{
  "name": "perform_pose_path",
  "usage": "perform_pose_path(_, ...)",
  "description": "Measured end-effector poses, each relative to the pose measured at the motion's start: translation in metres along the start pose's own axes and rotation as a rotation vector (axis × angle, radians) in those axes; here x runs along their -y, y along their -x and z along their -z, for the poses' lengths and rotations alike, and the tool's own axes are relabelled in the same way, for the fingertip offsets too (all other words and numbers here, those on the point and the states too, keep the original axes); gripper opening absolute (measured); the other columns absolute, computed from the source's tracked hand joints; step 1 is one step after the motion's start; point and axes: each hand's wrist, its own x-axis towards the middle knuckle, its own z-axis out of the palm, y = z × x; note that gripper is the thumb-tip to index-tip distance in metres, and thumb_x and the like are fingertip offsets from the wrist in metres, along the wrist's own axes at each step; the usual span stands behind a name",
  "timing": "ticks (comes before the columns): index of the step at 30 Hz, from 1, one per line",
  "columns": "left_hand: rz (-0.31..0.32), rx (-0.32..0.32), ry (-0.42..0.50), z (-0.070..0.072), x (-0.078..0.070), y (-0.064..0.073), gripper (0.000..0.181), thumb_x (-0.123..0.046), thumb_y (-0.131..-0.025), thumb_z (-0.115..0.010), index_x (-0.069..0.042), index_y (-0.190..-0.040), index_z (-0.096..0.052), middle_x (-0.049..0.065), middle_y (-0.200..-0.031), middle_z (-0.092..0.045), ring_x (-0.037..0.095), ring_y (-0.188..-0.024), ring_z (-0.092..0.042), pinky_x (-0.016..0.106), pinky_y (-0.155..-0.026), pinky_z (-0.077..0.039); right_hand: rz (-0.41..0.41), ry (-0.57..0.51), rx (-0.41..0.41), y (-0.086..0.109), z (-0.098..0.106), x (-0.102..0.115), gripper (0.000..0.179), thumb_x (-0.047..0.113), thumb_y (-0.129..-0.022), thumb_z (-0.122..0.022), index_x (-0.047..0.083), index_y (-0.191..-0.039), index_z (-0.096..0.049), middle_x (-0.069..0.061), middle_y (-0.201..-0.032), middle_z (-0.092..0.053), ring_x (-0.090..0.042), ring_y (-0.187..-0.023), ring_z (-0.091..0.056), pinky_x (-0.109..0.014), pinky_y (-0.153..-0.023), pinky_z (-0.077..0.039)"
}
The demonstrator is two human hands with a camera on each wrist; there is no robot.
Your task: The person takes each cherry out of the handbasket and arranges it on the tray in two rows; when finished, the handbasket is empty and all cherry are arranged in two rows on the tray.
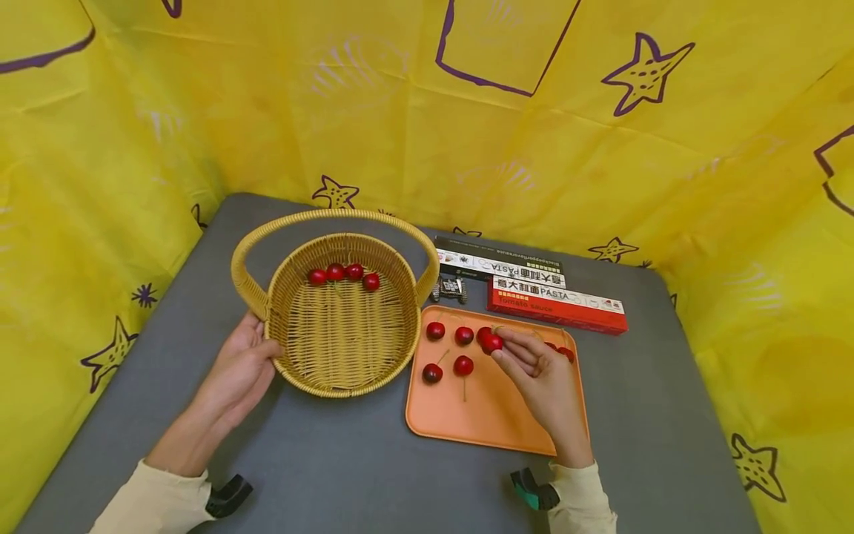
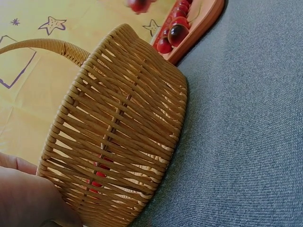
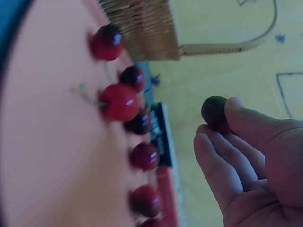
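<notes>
Your left hand grips the basket by its rim; a slack hold could tip it. Right of those fingers lies the tray; above it your right hand pinches a cherry, whose glossy skin could slip free

The basket, cherries inside, is left of the tray, behind which lie boxes.

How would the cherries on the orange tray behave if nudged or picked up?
Likely to roll: the cherries are round, and the tray looks flat, though its raised rim may stop them. Possibly slippery: their glossy skin suggests a loose pinch could slide off. Rolling may be uneven where a stem sticks out.
</notes>
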Motion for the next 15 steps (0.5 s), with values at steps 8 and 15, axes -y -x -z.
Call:
perform_pose_path(8, -0.012, 0.008, -0.001, 0.001, 0.002, 0.0, 0.093, 0.025, -0.088, -0.029, -0.007, -0.168, 0.006, 0.016, -0.175, 0.004, 0.026, -0.161, 0.006, 0.038, -0.131, -0.002, -0.093, 0.022, 0.022, 0.007, 0.0, -0.031, 0.039, 0.013, -0.094, -0.079, 0.004, -0.132, -0.073, -0.012, -0.134, -0.072, -0.025, -0.121, -0.07, -0.023, -0.091, -0.057)
perform_pose_path(15, -0.008, -0.002, -0.006, 0.001, 0.001, 0.001, 0.093, 0.025, -0.088, -0.029, -0.007, -0.168, 0.005, 0.016, -0.176, 0.004, 0.026, -0.161, 0.006, 0.038, -0.131, -0.003, -0.119, 0.067, 0.034, 0.011, -0.008, -0.045, 0.037, 0.009, -0.093, -0.08, 0.004, -0.13, -0.074, -0.012, -0.131, -0.073, -0.026, -0.121, -0.07, -0.027, -0.092, -0.057)
